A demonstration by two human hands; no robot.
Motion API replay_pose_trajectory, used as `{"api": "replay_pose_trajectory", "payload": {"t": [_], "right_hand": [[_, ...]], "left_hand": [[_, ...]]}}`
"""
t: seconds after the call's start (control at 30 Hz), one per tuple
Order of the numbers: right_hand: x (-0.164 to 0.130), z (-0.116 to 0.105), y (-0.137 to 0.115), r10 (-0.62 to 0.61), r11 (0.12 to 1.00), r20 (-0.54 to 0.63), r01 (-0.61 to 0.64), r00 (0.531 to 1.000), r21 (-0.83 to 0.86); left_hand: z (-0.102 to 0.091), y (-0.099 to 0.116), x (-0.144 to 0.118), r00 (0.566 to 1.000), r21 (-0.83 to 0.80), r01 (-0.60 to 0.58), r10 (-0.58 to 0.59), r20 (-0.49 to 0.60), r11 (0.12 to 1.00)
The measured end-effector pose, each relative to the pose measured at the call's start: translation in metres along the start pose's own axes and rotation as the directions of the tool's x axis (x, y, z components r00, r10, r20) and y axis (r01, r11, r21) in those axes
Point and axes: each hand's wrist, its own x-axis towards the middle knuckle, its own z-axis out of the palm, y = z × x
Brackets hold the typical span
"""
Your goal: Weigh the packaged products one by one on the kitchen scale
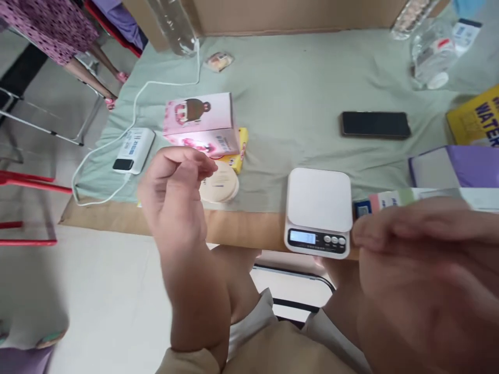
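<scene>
My left hand (175, 195) is raised at the front edge of the table, its fingers curled in against the thumb. Nothing shows between them. Behind its fingertips lies a round cream-coloured disc-shaped container (222, 183). Close to the camera on the right, my right hand (424, 259) is partly blurred, with fingers bent and pressed together and no object visible in them. Its fingertips overlap the view just beside a white kitchen scale (319, 200), whose display is lit. The scale's plate bears nothing. Whether the right hand touches the scale I cannot tell.
A pink box (205, 122) stands on a yellow packet (242, 148). Left is a white power bank (134, 149) with a cable (136, 98). A phone (375, 124), purple box (468, 165), yellow box (477, 119) and plastic bottle (432, 57) are right. Another person's legs (91, 78) show.
</scene>
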Motion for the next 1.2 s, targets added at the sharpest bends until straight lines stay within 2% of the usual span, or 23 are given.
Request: {"api": "replay_pose_trajectory", "payload": {"t": [0.1, 0.17, 0.2, 0.3, 0.43, 0.53, 0.63, 0.7, 0.77, 0.83, 0.93, 1.0, 1.07, 1.2], "right_hand": [[0.01, 0.038, 0.026, -0.005, 1.0, 0.131, 0.005, 0.991, 0.005], [0.018, 0.057, 0.044, 0.052, 0.996, 0.235, -0.032, 0.971, -0.086], [0.023, 0.066, 0.053, 0.096, 0.988, 0.274, -0.058, 0.957, -0.146], [0.045, 0.094, 0.074, 0.216, 0.952, 0.351, -0.116, 0.911, -0.284], [0.082, 0.133, 0.092, 0.283, 0.937, 0.365, -0.176, 0.887, -0.301], [0.099, 0.153, 0.094, 0.276, 0.954, 0.477, -0.176, 0.834, -0.243], [0.101, 0.16, 0.09, 0.236, 0.97, 0.575, -0.15, 0.784, -0.193], [0.097, 0.157, 0.085, 0.181, 0.983, 0.59, -0.124, 0.787, -0.137], [0.091, 0.149, 0.077, 0.114, 0.994, 0.576, -0.091, 0.81, -0.068], [0.085, 0.134, 0.066, 0.073, 0.997, 0.512, -0.063, 0.856, -0.036], [0.073, 0.102, 0.045, 0.096, 0.995, 0.35, -0.08, 0.932, -0.06], [0.061, 0.077, 0.034, 0.132, 0.99, 0.206, -0.12, 0.97, -0.073], [0.047, 0.053, 0.029, 0.169, 0.984, 0.076, -0.163, 0.983, -0.075], [0.017, 0.014, 0.034, 0.185, 0.981, -0.022, -0.186, 0.983, -0.06]], "left_hand": [[-0.023, -0.019, 0.02, 0.966, 0.034, -0.021, 0.029, -0.256, 0.999], [-0.034, -0.029, 0.033, 0.938, 0.071, 0.042, -0.015, -0.345, 0.997], [-0.038, -0.033, 0.04, 0.938, 0.079, 0.073, -0.042, -0.345, 0.994], [-0.045, -0.043, 0.057, 0.958, 0.066, 0.159, -0.137, -0.251, 0.985], [-0.042, -0.055, 0.069, 0.966, 0.017, 0.226, -0.222, -0.13, 0.974], [-0.037, -0.063, 0.068, 0.982, -0.042, 0.186, -0.187, -0.037, 0.982], [-0.036, -0.066, 0.064, 0.995, -0.066, 0.102, -0.102, -0.005, 0.993], [-0.035, -0.062, 0.062, 0.998, -0.085, 0.069, -0.067, 0.017, 0.994], [-0.033, -0.053, 0.058, 0.999, -0.133, 0.034, -0.028, 0.046, 0.991], [-0.027, -0.041, 0.051, 0.996, -0.174, 0.005, 0.011, 0.094, 0.985], [-0.013, -0.026, 0.035, 0.979, -0.181, 0.004, 0.033, 0.202, 0.984], [-0.001, -0.022, 0.023, 0.957, -0.17, -0.003, 0.052, 0.286, 0.986], [0.012, -0.023, 0.012, 0.924, -0.122, 0.006, 0.042, 0.381, 0.992], [0.034, -0.027, -0.009, 0.855, 0.003, 0.035, -0.031, 0.517, 0.999]]}}
